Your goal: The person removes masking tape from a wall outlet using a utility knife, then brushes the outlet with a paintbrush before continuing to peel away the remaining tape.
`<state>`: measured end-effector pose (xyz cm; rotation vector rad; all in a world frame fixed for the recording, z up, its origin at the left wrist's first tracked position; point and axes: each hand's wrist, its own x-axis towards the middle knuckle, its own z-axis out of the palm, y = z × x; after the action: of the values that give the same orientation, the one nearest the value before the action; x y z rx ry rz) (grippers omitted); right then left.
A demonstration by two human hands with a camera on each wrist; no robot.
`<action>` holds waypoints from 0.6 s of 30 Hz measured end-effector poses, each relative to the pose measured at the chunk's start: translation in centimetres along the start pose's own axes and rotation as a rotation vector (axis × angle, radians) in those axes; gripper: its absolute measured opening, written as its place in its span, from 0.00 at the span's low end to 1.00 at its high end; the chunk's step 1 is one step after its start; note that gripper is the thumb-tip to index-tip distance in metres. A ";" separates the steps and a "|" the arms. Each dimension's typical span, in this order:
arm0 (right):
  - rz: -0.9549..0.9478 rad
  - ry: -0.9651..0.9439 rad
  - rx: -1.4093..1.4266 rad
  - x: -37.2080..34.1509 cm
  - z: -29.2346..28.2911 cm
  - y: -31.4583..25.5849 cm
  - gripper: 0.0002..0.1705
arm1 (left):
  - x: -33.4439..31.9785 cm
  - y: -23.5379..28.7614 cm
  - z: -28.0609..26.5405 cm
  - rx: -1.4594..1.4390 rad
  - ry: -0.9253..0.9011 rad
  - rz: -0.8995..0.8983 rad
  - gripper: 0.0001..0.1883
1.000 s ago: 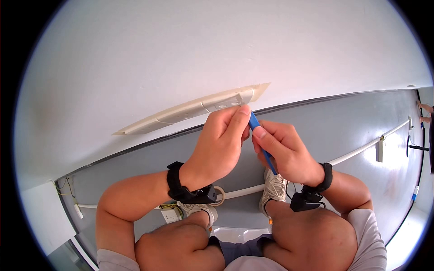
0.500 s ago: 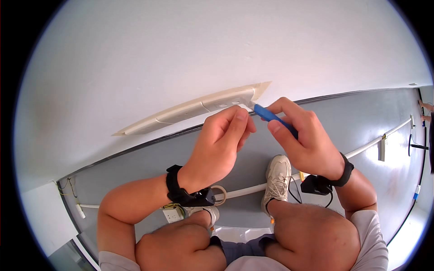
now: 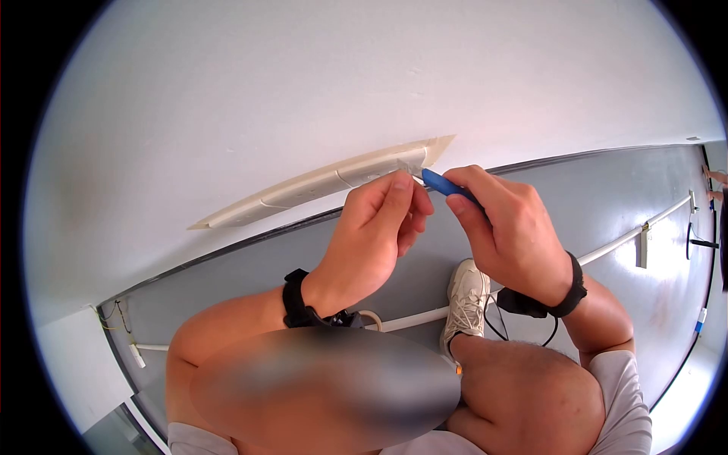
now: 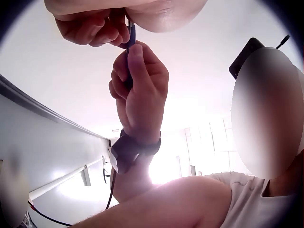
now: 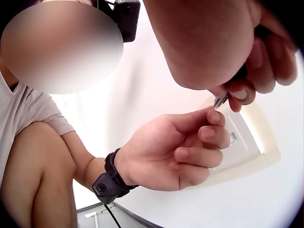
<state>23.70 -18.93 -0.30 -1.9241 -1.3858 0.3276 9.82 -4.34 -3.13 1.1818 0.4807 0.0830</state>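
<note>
A blue-handled cutter (image 3: 447, 186) is gripped by my right hand (image 3: 523, 235), its thin blade pointing up-left to the right end of a white socket strip (image 3: 311, 184) on the wall. Beige tape (image 3: 440, 148) borders the strip. My left hand (image 3: 368, 235) is just below the strip, fingers curled, thumb against index finger; whether something thin lies between them is unclear. In the right wrist view the metal blade (image 5: 219, 101) is close above the left fingertips (image 5: 214, 115). The left wrist view shows the right hand (image 4: 142, 85) around the dark-looking handle (image 4: 129, 66).
Below the wall runs a grey surface (image 3: 227, 292) with a white pipe (image 3: 607, 250) across it. A shoe (image 3: 466, 303) and bent knees are beneath the hands. A roll of tape (image 3: 370, 318) shows partly behind the left wrist camera. Another person's hands (image 3: 717, 186) appear at far right.
My right hand has moved up and right from its first position, turning the cutter flatter, then slightly left with it. The left hand has shifted only slightly, its fingertips nearer the strip than half a second ago.
</note>
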 end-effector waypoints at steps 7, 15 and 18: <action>-0.039 0.041 -0.071 -0.1 0.4 0.0 0.06 | 0.3 -0.2 -0.1 -0.004 0.004 0.010 0.24; -0.059 0.058 -0.085 -0.1 0.7 0.2 0.05 | 0.5 -0.1 0.0 -0.003 0.007 -0.011 0.25; -0.041 0.061 -0.078 -0.1 0.8 0.2 0.05 | 0.6 -0.3 -0.1 -0.021 0.001 -0.012 0.26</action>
<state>23.34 -18.76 -1.07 -1.9495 -1.4152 0.1960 10.28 -4.18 -3.60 1.1586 0.4864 0.0781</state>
